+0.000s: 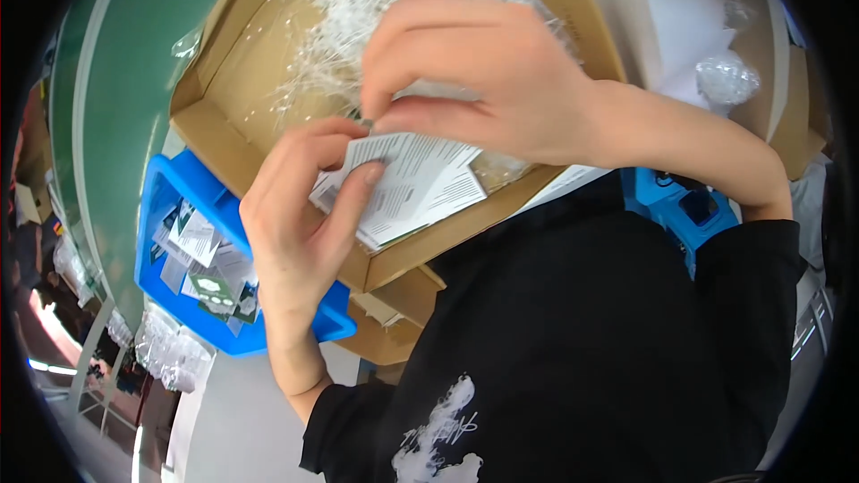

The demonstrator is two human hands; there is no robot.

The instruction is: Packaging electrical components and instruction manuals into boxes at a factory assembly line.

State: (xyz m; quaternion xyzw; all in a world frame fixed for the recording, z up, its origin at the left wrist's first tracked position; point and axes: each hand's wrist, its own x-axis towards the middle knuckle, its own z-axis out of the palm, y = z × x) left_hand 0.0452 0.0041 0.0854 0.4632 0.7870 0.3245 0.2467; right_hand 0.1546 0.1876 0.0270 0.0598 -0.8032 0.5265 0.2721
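My left hand (pixel 300 206) grips a white printed card (pixel 398 183) between thumb and fingers, tilted above the near side of an open cardboard box (pixel 201 139). Just over the card's top corner, my right hand (pixel 510 76) is closed in a pinch and meets the left fingertips. Something small and dark shows between the fingertips, too little to name. Under the held card lie more white cards (pixel 463 190) at the box's near edge. A heap of thin, clear and whitish strands (pixel 335 36) fills the far part of the box, partly hidden by my right hand.
Left of the box stands a blue plastic bin (pixel 237 340) holding loose white and green cards (pixel 210 282). A green surface (pixel 143 45) stretches at far left. Clear plastic bags (pixel 170 353) lie below the bin. Crumpled clear plastic (pixel 727 80) and a blue plastic object (pixel 684 215) are at right.
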